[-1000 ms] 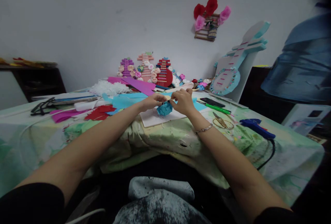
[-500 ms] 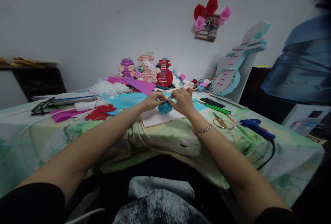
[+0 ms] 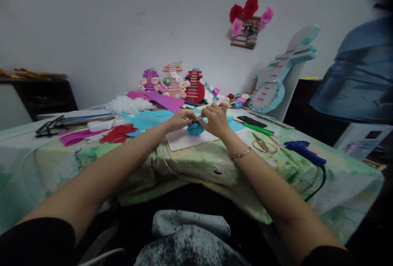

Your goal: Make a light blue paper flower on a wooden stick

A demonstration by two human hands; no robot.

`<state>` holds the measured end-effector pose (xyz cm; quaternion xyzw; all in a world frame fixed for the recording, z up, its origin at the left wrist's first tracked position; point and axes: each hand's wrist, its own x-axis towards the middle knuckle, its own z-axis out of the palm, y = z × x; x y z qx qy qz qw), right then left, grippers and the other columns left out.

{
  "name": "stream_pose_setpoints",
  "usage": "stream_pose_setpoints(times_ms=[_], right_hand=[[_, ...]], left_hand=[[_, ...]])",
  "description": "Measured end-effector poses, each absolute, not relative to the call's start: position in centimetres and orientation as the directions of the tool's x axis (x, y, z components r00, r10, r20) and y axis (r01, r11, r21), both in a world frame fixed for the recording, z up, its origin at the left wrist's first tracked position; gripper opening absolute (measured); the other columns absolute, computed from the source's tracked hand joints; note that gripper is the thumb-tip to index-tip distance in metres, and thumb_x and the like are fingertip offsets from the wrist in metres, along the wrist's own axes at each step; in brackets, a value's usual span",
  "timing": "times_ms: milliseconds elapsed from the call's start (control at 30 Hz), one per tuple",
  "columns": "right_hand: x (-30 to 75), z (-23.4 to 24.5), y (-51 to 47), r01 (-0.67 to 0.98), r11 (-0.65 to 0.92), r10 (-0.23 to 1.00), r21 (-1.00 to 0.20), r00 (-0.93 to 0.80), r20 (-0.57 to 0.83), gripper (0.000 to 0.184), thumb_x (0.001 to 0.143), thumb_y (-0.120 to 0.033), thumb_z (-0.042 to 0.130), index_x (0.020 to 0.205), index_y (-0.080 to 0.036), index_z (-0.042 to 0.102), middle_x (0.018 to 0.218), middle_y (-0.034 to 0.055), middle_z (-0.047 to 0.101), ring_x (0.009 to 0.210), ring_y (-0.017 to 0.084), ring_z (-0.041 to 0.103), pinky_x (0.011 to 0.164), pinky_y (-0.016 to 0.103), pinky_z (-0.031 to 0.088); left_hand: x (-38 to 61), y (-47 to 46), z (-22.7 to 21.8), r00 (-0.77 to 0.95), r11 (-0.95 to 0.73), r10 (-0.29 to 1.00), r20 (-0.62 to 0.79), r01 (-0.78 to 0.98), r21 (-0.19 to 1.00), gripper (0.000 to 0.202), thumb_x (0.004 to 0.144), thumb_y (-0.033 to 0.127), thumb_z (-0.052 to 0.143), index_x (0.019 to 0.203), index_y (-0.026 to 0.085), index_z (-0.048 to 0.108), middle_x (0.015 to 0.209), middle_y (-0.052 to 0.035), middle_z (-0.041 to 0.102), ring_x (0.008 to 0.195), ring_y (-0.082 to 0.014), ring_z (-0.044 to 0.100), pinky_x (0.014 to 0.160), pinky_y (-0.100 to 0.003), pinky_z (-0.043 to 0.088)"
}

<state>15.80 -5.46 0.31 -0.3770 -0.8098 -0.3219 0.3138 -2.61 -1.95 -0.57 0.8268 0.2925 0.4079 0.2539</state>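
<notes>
A blue crepe paper flower [image 3: 195, 129] is held low over a white board [image 3: 176, 142] in the middle of the table. My left hand [image 3: 181, 120] pinches its upper left edge between thumb and fingers. From the other side, my right hand [image 3: 215, 119] has its fingers closed at the top of the flower. What looks like a thin stick passes through the right hand's grip, mostly hidden by the fingers. Sheets of blue crepe paper [image 3: 147, 119] lie behind and left of my hands.
To the right lie a black phone [image 3: 251, 121], a green cutter [image 3: 258, 129], gold-handled scissors [image 3: 264, 144] and a blue glue gun [image 3: 303, 151] with its cord. Red paper scraps [image 3: 118, 134] and glasses [image 3: 50, 126] are at left. Small lute-shaped crafts [image 3: 194, 87] stand at the back.
Both hands keep their hold on the blue flower. The fingers of my right hand have shifted slightly at its top, and the flower has turned or tilted a little.
</notes>
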Motion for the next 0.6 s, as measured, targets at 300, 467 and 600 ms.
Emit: stream_pose_setpoints(times_ms=[300,467,600], right_hand=[[15.55,0.33,-5.72,0.832,0.479,0.406,0.280,-0.492,0.770,0.020,0.084,-0.032,0.045,0.079,-0.020,0.060,0.085,0.0072,0.062,0.095,0.025,0.040,0.089,0.044,0.011],[15.44,0.40,-6.00,0.861,0.426,0.412,0.278,-0.458,0.787,0.017,0.081,-0.027,0.046,0.080,-0.021,0.062,0.084,0.0076,0.061,0.097,0.027,0.039,0.092,0.048,0.007],[15.46,0.41,-6.14,0.856,0.427,0.394,0.291,-0.466,0.793,0.020,0.081,-0.030,0.045,0.082,-0.020,0.063,0.081,0.0079,0.060,0.096,0.027,0.039,0.093,0.050,0.007]], left_hand=[[-2.69,-1.35,-0.75,0.463,-0.709,0.695,0.551,0.310,0.634,0.020,0.061,0.028,0.067,0.070,0.011,0.063,0.066,-0.0026,0.062,0.063,-0.0125,0.053,0.058,-0.022,0.041],[-2.72,-1.41,-0.73,0.433,-0.699,0.708,0.558,0.316,0.642,0.018,0.058,0.025,0.068,0.067,0.011,0.062,0.063,-0.0015,0.061,0.060,-0.0112,0.052,0.058,-0.023,0.041],[-2.87,-1.67,-0.66,0.418,-0.658,0.741,0.526,0.291,0.695,0.021,0.055,0.023,0.070,0.071,0.011,0.063,0.064,-0.0018,0.062,0.060,-0.0117,0.055,0.058,-0.023,0.043]])
